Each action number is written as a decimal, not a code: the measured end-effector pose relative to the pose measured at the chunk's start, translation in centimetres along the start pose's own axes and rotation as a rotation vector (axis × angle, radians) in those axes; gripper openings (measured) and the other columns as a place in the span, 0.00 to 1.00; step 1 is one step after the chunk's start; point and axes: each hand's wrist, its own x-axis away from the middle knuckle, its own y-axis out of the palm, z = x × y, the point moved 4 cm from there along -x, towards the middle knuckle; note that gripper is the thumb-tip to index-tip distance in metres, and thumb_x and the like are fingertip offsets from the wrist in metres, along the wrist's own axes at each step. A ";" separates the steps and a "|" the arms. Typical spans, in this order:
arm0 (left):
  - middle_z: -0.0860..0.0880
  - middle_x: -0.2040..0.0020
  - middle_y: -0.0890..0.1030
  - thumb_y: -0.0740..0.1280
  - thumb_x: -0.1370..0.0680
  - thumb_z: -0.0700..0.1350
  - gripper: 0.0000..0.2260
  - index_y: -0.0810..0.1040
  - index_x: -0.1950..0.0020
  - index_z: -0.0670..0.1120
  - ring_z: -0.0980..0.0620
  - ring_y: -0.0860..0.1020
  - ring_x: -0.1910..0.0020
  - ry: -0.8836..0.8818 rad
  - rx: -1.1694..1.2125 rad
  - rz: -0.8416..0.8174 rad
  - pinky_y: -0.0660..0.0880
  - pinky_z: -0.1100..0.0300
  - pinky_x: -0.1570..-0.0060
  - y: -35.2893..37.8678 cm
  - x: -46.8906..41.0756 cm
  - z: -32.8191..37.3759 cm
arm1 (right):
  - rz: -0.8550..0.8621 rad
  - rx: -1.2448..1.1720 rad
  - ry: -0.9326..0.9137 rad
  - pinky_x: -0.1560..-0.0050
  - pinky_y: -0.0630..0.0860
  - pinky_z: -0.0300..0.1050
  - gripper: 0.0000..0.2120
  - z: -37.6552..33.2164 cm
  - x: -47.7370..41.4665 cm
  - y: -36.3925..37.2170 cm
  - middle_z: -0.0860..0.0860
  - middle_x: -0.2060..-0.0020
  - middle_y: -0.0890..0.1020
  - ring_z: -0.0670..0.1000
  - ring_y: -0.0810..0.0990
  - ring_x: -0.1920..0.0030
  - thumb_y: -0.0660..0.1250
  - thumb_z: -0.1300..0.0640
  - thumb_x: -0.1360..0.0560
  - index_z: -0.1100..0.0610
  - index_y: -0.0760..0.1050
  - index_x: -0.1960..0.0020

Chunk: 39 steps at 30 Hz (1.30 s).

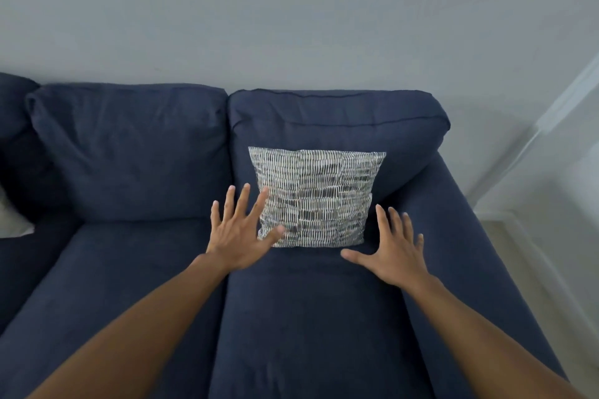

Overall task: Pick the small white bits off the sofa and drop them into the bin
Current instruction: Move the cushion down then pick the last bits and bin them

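A dark blue sofa [308, 317] fills the lower part of the view. A black-and-white patterned cushion [316, 196] leans upright against the right back cushion. My left hand [238, 236] is open with fingers spread, and its thumb and forefinger overlap the cushion's left edge. My right hand [393, 256] is open too, fingers apart, just beside the cushion's lower right corner, above the seat. Neither hand holds anything. No small white bits show on the seat fabric, and no bin is in view.
The sofa's right armrest [479, 236] runs along the right side. A pale wall [291, 10] stands behind the sofa, with white trim [551, 126] and pale floor at the right. A light-coloured object [13, 220] peeks in at the far left edge.
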 end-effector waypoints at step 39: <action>0.51 0.20 0.57 0.66 0.25 0.65 0.43 0.46 0.20 0.50 0.49 0.56 0.22 -0.349 0.670 0.265 0.56 0.52 0.27 14.4 -11.2 -0.3 | 0.104 -0.736 -0.006 0.26 0.65 0.59 0.54 4.3 -16.9 12.4 0.49 0.26 0.65 0.51 0.65 0.26 0.69 0.24 0.36 0.49 0.53 0.21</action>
